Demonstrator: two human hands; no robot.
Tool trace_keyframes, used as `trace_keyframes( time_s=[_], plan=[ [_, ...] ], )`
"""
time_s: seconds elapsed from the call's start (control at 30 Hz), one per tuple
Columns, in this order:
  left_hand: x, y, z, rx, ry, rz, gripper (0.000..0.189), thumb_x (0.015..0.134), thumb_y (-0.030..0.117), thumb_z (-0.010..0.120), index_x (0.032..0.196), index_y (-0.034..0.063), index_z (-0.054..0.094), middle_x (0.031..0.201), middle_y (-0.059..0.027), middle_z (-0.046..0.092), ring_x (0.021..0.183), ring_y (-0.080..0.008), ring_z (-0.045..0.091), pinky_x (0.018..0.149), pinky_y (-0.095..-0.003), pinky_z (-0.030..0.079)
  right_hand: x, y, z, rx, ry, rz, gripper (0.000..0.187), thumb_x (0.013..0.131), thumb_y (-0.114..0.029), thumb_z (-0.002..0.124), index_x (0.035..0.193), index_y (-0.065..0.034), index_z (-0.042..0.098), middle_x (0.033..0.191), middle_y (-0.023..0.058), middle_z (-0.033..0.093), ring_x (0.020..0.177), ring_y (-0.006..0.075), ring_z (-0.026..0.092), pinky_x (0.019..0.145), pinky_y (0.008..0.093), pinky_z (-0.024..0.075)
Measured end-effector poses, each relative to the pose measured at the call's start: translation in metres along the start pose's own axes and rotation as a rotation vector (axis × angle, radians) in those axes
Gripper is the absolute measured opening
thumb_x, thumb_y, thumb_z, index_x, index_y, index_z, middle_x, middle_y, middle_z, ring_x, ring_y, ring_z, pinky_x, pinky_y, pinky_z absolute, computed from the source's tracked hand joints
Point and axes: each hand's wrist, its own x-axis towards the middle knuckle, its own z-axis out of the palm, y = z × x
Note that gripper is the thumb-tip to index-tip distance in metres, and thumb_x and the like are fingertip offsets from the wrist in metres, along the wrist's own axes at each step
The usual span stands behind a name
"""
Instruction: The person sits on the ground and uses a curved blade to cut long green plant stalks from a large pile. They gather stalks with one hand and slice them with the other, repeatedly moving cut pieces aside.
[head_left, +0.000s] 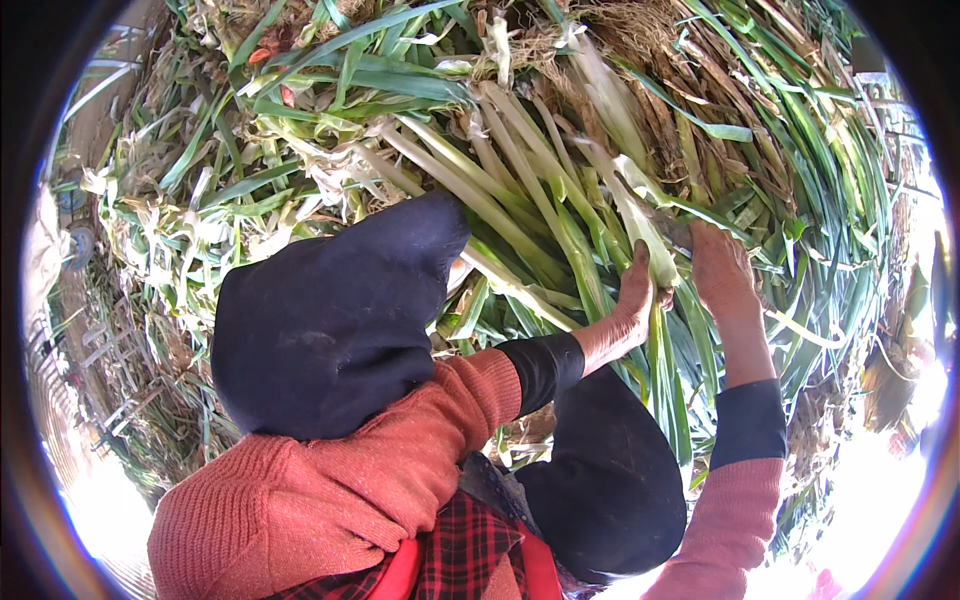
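My left hand is closed around a thick green onion stalk, its pale end pointing away from me and its green leaves hanging toward my knee. Just to the right, my right hand grips a small knife. Its greyish blade lies against the stalk, partly behind a loose strip of leaf, and the handle is hidden in my fingers. Beneath and left of my left hand, several pale stalks lie side by side, their leaves running under my forearm.
Unpeeled onions with brown, stringy roots are heaped at the far right. Torn leaves and peelings cover the ground at left. My bent knee in dark trousers rises beside the pale stalks; the other leg is folded below my left forearm.
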Motion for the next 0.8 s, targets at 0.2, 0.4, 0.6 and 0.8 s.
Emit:
trace_keyframes(
  time_s=[0.2,0.4,0.6,0.8],
  plan=[
    [0.002,-0.003,-0.009,0.128,0.239,0.033,0.057,0.09,0.064,0.048,0.091,0.0074,0.053,0.061,-0.0035,0.05,0.045,-0.0112,0.044,0.043,-0.027,0.037,0.017,-0.01,0.012,-0.125,0.04,-0.122,0.014,0.087,-0.007,0.049,0.101,-0.0064,0.054,0.097,0.0146,0.064,0.095,0.0319,0.062,0.08,0.043,0.0502],
    [-0.016,-0.021,0.001,0.322,0.328,0.116,0.042,0.096,0.046,0.052,0.101,0.0039,0.055,0.067,-0.0033,0.054,0.05,-0.0095,0.047,0.045,-0.0258,0.039,0.033,-0.019,0.017,-0.151,0.056,-0.025,0.015,0.085,-0.009,0.055,0.099,-0.0056,0.054,0.098,0.0152,0.064,0.095,0.0301,0.063,0.079,0.0405,0.0513],
    [-0.03,-0.033,0.006,0.301,0.306,0.123,0.039,0.095,0.044,0.055,0.1,0.0051,0.057,0.071,-0.001,0.056,0.056,-0.0084,0.049,0.049,-0.0241,0.04,0.039,-0.027,0.024,-0.217,0.128,-0.082,0.015,0.082,-0.009,0.056,0.096,-0.0048,0.053,0.092,0.0143,0.064,0.089,0.0291,0.065,0.076,0.04,0.0516],
    [-0.03,-0.031,0.005,0.301,0.28,0.082,0.04,0.096,0.045,0.053,0.096,0.0046,0.057,0.068,-0.0027,0.056,0.053,-0.0093,0.048,0.049,-0.0248,0.039,0.031,-0.016,0.031,-0.174,0.265,-0.181,0.015,0.079,-0.006,0.058,0.094,-0.0053,0.054,0.088,0.0134,0.063,0.083,0.0297,0.065,0.07,0.0404,0.0526]
  ],
)
